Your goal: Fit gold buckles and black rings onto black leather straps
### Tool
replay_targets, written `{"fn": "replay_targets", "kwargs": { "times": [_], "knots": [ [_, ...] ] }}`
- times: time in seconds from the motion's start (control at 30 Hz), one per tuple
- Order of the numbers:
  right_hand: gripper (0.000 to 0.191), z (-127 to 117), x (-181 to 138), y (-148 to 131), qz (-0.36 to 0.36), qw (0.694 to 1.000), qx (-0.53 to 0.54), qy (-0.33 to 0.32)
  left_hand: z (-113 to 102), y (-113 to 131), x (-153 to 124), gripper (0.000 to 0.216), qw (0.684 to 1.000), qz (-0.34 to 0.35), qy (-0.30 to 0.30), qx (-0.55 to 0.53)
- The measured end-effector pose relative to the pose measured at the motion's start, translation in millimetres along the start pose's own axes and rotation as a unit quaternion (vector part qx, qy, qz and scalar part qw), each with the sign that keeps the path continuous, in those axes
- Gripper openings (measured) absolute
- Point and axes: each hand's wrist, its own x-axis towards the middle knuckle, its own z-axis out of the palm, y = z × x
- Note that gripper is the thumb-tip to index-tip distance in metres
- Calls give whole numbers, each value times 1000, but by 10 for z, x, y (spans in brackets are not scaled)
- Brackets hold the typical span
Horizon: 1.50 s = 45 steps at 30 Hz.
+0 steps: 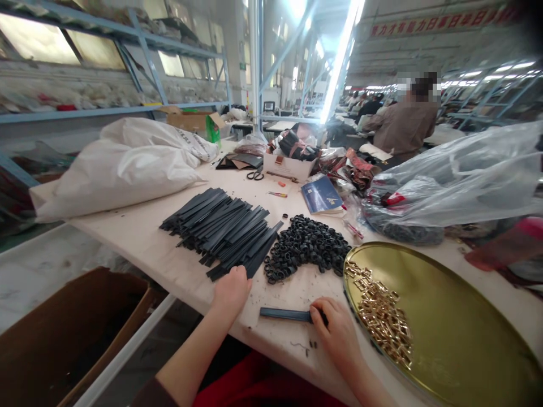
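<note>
A heap of dark flat straps (220, 229) lies on the pale worktable (144, 243). My left hand (231, 291) rests at the near end of that heap, fingers curled onto the strap ends. My right hand (335, 328) pinches one end of a single dark strap (285, 315) that lies flat near the table's front edge. Just beyond it sits a mound of small black loops (307, 247). To the right, a gold round tray (458, 328) holds a pile of small gold buckles (382, 316).
White sacks (123, 167) fill the table's left rear. Scissors (255, 174), a white box (287, 165), a blue booklet (321, 195) and plastic bags (458, 181) crowd the back. A cardboard box (72, 333) stands on the floor at left. A person (403, 127) works farther back.
</note>
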Motion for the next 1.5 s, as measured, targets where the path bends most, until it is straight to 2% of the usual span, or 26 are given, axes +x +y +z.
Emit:
{"fn": "replay_targets", "kwargs": {
  "times": [0.17, 0.33, 0.4, 0.47, 0.53, 0.63, 0.7, 0.77, 0.83, 0.9, 0.97, 1.03, 1.13, 1.23, 1.5],
  "knots": [
    [18, -14, -13, -35, -6, 1000, -7, 17, -3, -7, -38, 15, 999, 2, 39, -37],
    [15, 7, -58, -20, -8, 993, -2, 114, -204, -12, -249, 13, 985, 35, 142, -95],
    [14, 7, -57, -21, -19, 991, -7, 130, -331, -9, -373, 14, 963, 86, 209, -150],
    [14, 0, -20, -24, -26, 991, -17, 127, -458, 2, -500, 21, 923, 160, 264, -228],
    [13, -11, 63, -19, -30, 992, -29, 122, -567, 31, -615, 27, 892, 208, 286, -280],
    [13, -25, 270, 26, -24, 992, -54, 115, -654, 113, -734, 30, 915, 180, 233, -276],
    [14, -30, 449, 78, -11, 991, -75, 114, -632, 179, -762, 23, 930, 161, 159, -290],
    [16, -32, 645, 130, 4, 988, -99, 117, -537, 236, -745, 11, 919, 160, 68, -353],
    [19, -31, 840, 172, 12, 985, -125, 116, -392, 280, -696, 18, 882, 141, -31, -449],
    [20, -25, 1010, 204, 11, 983, -152, 101, -248, 318, -633, 34, 821, 101, -124, -548],
    [17, -17, 1133, 234, 4, 981, -179, 74, -152, 358, -573, 49, 755, 65, -184, -626],
    [14, -14, 1196, 271, -3, 979, -199, 49, -122, 405, -517, 58, 707, 35, -218, -672],
    [15, -26, 1191, 338, -10, 976, -215, 25, -156, 483, -440, 42, 668, -15, -273, -692],
    [19, -48, 1134, 385, -11, 975, -220, 14, -193, 558, -387, 24, 646, -55, -306, -697],
    [20, -126, 1114, 373, -5, 984, -177, 27, -220, 647, -478, 18, 601, -90, -322, -726]
  ]
}}
